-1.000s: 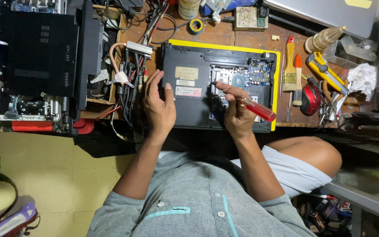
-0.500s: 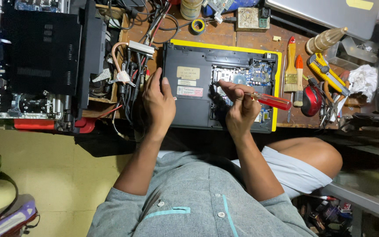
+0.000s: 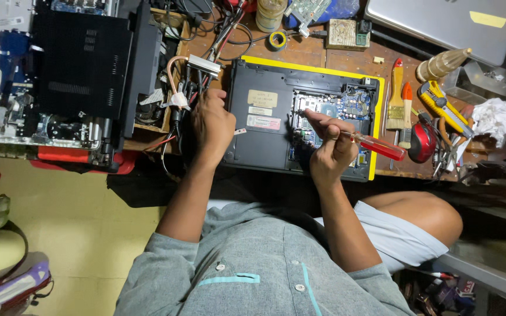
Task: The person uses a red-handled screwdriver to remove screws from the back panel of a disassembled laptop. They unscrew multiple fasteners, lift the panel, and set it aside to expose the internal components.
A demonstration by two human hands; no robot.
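While the left hand point(image 3: 212, 126) presses flat on the upturned laptop point(image 3: 265, 126) to steady it, the right hand point(image 3: 330, 149) is clamped around a red-handled screwdriver point(image 3: 376, 145), tip inside the opened bay.

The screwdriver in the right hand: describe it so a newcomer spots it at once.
Find the black laptop base lying open-bottomed on the yellow mat. Over its exposed circuit board the right hand grips the screwdriver. Its translucent red handle points right, unlike the wooden-handled brushes lying beyond.

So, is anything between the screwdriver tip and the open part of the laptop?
Nothing visible. The right hand holds the red screwdriver with its tip over the exposed board of the laptop; the left hand rests at the laptop's left edge.
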